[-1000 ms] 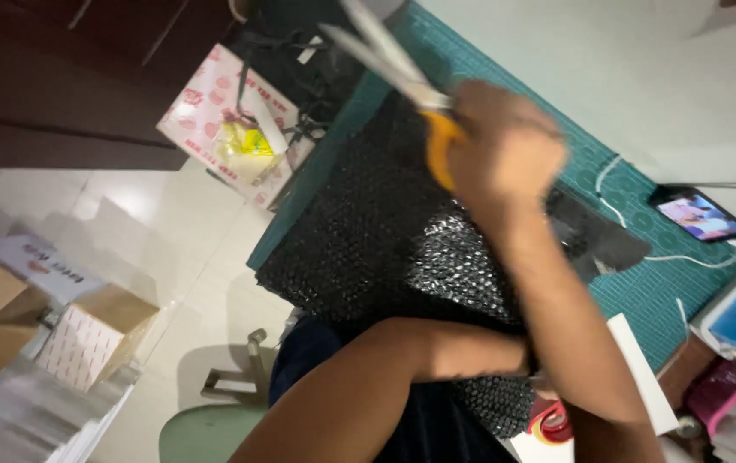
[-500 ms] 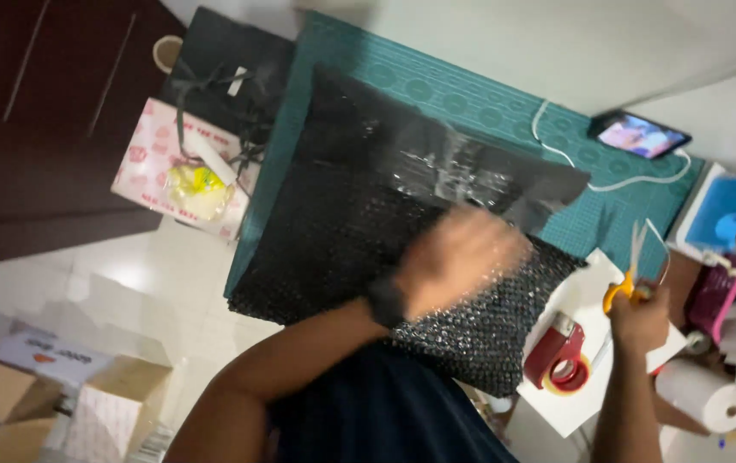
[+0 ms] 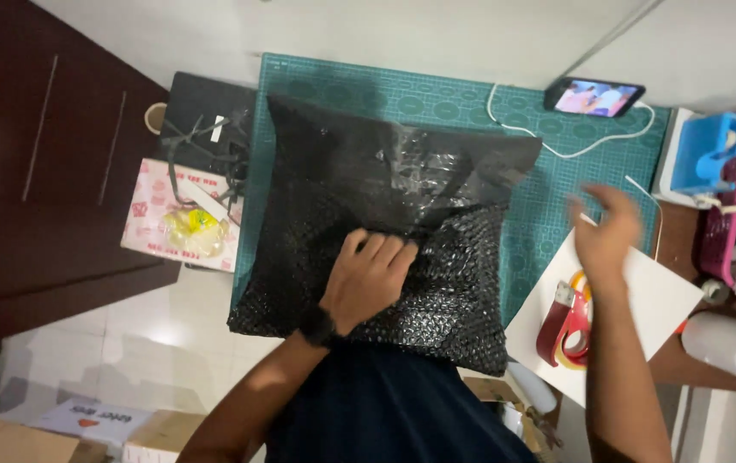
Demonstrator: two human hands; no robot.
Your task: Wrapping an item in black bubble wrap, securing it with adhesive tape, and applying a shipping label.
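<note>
A large parcel wrapped in black bubble wrap (image 3: 437,223) lies on a green cutting mat (image 3: 557,214). My left hand (image 3: 368,279) presses flat on the wrap near its front edge, a dark watch on the wrist. My right hand (image 3: 604,227) hovers open and blurred above a white board (image 3: 660,300) at the right, holding nothing. Just below that hand lie orange-handled scissors (image 3: 581,287) and a red tape dispenser (image 3: 565,326), both on the white board.
A phone (image 3: 595,96) with a lit screen and white cable sits at the mat's far right corner. A blue tape holder (image 3: 711,154) and a paper roll (image 3: 728,343) stand at the right. A pink box (image 3: 181,227) sits left of the mat, cardboard boxes (image 3: 59,429) on the floor.
My right hand has set the scissors down on the white board and lifted away empty. My left hand has settled flat on the bubble wrap. The view has turned.
</note>
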